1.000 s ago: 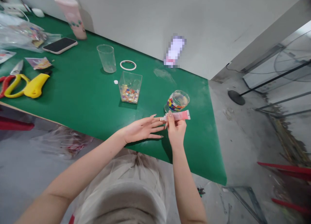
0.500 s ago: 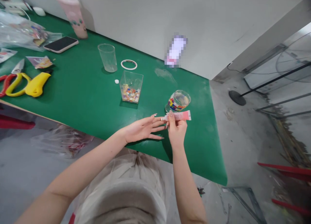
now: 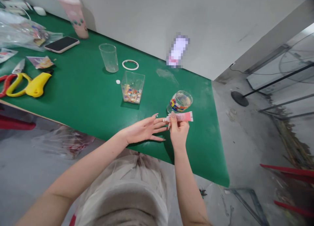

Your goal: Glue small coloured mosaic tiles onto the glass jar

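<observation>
My right hand (image 3: 180, 133) pinches a small pink-and-clear squeeze tube (image 3: 183, 117) between thumb and fingers. Its white nozzle points left, at the fingertips of my left hand (image 3: 144, 129). That hand is open, its palm turned up and fingers spread, low over the green table. By the left thumb tip shows a tiny white speck, too small to name. Just behind the tube is a clear round glass (image 3: 181, 102) with a band of coloured mosaic tiles around it, tilted in view. To the left stands a clear square cup (image 3: 132, 88) with small coloured tiles in its bottom.
On the green table (image 3: 85, 98) are a clear plastic cup (image 3: 109, 57), a white ring (image 3: 130, 65), a small white cap (image 3: 118, 82), a phone (image 3: 61, 44), scissors (image 3: 18, 77), a yellow-handled tool (image 3: 38, 85) and a pink tumbler (image 3: 73, 15). A blurred-out phone-like shape (image 3: 178, 51) leans at the wall.
Almost nothing differs. The left thumb tip sits very slightly higher; both hands and the tube keep their places.
</observation>
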Demonstrator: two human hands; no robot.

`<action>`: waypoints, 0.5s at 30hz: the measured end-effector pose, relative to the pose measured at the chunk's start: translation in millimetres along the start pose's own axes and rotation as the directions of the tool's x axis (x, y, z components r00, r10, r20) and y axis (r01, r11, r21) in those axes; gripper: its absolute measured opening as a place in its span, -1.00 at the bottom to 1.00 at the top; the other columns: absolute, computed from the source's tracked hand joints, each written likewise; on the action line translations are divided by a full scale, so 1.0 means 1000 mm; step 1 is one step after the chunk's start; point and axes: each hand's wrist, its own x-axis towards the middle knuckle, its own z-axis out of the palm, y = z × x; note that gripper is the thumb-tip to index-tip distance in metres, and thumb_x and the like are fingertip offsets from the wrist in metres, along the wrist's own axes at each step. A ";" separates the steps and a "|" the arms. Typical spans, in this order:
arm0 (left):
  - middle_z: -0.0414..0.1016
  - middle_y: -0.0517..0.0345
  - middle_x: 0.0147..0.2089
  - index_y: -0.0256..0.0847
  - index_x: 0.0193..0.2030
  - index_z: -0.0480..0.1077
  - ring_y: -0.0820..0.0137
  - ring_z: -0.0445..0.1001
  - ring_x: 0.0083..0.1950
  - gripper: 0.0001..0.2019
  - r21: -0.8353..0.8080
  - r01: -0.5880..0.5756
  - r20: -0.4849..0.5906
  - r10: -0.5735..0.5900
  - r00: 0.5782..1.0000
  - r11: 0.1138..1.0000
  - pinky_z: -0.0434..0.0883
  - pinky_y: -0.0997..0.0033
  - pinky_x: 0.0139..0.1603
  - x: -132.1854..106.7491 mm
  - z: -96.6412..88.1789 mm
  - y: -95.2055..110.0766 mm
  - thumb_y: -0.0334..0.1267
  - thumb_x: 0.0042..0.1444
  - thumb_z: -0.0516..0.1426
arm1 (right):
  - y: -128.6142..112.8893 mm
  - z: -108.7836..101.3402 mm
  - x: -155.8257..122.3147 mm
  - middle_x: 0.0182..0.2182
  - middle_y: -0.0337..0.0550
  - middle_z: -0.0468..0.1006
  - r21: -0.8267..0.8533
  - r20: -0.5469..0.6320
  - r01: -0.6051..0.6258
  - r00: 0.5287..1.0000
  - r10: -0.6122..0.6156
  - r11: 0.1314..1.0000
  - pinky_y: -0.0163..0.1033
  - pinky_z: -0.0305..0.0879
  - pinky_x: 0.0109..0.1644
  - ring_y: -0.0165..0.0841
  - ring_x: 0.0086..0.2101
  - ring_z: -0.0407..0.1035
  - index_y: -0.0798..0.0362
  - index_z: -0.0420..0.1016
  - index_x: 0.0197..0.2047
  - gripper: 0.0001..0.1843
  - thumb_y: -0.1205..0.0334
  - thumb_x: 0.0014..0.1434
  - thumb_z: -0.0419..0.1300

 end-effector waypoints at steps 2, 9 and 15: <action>-0.12 0.05 0.48 -0.13 0.16 0.33 0.08 -0.21 0.47 -0.57 0.007 0.004 -0.001 -0.004 1.000 1.000 0.01 -0.20 0.31 0.000 0.000 0.000 0.01 0.32 -0.11 | 0.000 0.000 0.000 -0.78 -0.32 0.28 -0.001 0.000 0.001 1.000 -0.001 1.000 -0.34 0.14 -0.56 -0.50 -0.70 0.19 0.05 0.27 -0.71 -0.48 -0.08 0.14 0.15; -0.12 0.03 0.48 -0.14 0.19 0.30 0.08 -0.21 0.47 -0.55 0.023 -0.008 0.000 0.008 1.000 1.000 -0.02 -0.21 0.32 0.001 0.000 -0.001 0.02 0.32 -0.11 | 0.001 -0.001 0.000 -0.79 -0.33 0.27 -0.009 0.006 -0.011 1.000 0.011 1.000 -0.34 0.14 -0.55 -0.51 -0.71 0.19 0.05 0.27 -0.71 -0.47 -0.10 0.14 0.15; -0.13 0.01 0.48 -0.15 0.22 0.27 0.08 -0.21 0.47 -0.53 0.021 -0.009 0.001 0.009 1.000 1.000 0.00 -0.18 0.32 0.001 -0.002 -0.001 0.03 0.31 -0.11 | 0.000 0.000 -0.001 -0.79 -0.33 0.29 -0.004 0.008 0.007 1.000 -0.007 1.000 -0.35 0.13 -0.56 -0.51 -0.71 0.19 0.05 0.26 -0.71 -0.48 -0.07 0.15 0.15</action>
